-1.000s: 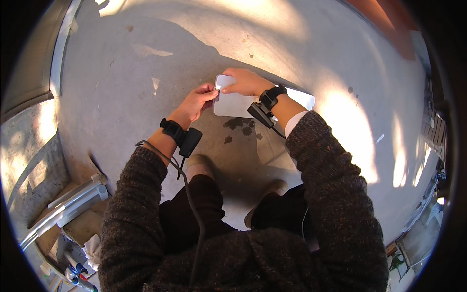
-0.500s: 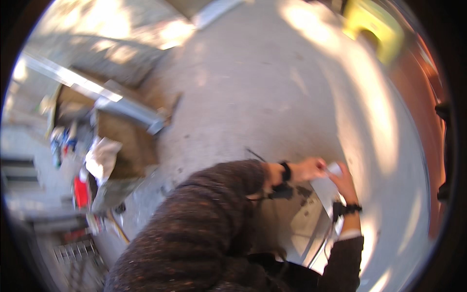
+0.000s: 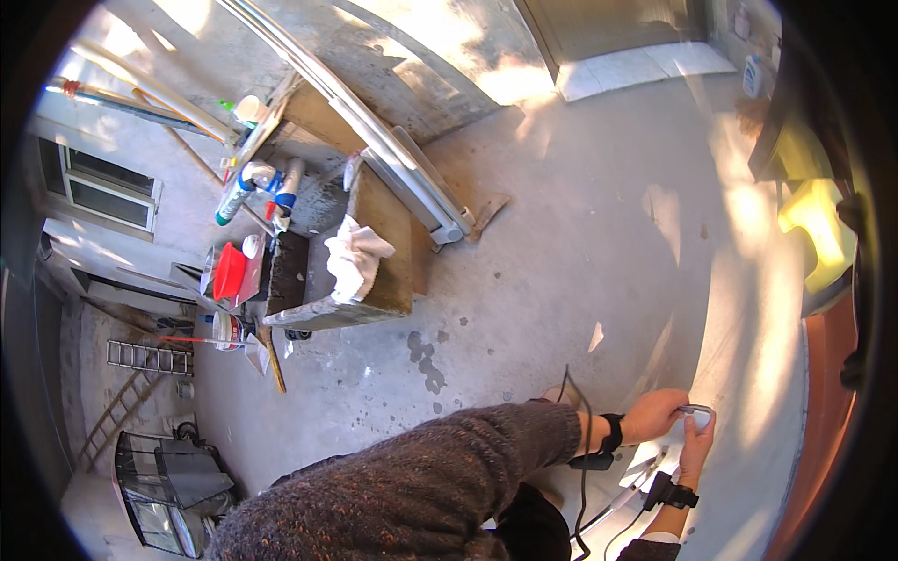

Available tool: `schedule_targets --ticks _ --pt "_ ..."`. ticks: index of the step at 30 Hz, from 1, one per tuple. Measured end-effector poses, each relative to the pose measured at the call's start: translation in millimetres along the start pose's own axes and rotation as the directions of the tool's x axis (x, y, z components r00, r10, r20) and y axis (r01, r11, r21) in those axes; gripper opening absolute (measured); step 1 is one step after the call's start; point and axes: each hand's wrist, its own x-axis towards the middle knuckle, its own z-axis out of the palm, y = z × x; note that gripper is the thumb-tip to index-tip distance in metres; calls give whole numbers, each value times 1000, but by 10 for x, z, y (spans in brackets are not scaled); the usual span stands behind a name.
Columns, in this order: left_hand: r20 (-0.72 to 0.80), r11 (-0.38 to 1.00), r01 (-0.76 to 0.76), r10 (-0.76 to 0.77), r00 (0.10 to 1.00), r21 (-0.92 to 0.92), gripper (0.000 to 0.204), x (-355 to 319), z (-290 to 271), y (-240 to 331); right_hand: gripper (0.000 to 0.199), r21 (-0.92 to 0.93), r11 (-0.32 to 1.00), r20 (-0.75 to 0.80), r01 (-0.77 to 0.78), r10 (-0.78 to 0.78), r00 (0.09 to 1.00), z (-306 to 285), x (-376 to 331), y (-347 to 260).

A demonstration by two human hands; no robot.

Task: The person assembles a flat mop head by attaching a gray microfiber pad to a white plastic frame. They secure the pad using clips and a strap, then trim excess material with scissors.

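Note:
At the lower right, my left hand (image 3: pixel 653 417) and my right hand (image 3: pixel 697 443) come together on a small flat pale thing with a dark rim (image 3: pixel 696 410). The fingers of both hands are closed at its edges; its kind is too small to make out. Each wrist wears a black band with a small dark box. A thin black cable (image 3: pixel 586 467) hangs in a loop beside my left forearm. Beneath my hands is a white, angular object (image 3: pixel 642 465), partly hidden by my wrists.
A concrete trough (image 3: pixel 393 271) with a white cloth (image 3: pixel 355 259) over its rim stands left of centre. Long pale pipes (image 3: pixel 351 112) lean across behind it. A red basin (image 3: pixel 229 271) and a ladder (image 3: pixel 122 411) are further left. A yellow plastic object (image 3: pixel 816 229) is at the right.
My view has swung, bringing the trough, window and doorway into sharper sight. My hands now appear lower and further right, still together on a small pale thing.

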Motion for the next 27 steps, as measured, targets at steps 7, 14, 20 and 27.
schedule_targets --ticks 7,14,20,27 --pt "-98 1000 -17 16 995 -7 12 -301 -928 659 40 -45 999 110 -10 14 994 515 -249 -1214" --pt "91 832 251 -238 967 -495 26 -415 -1483 750 53 -175 980 39 96 -90 995 771 -267 -1661" --pt "-34 849 169 -214 976 -500 21 -486 -1504 1070 51 -190 980 64 64 -52 997 812 -374 -2042" --pt "10 927 137 -143 990 -350 32 -736 -1629 1487 47 116 992 123 50 -65 990 690 -656 -2136"
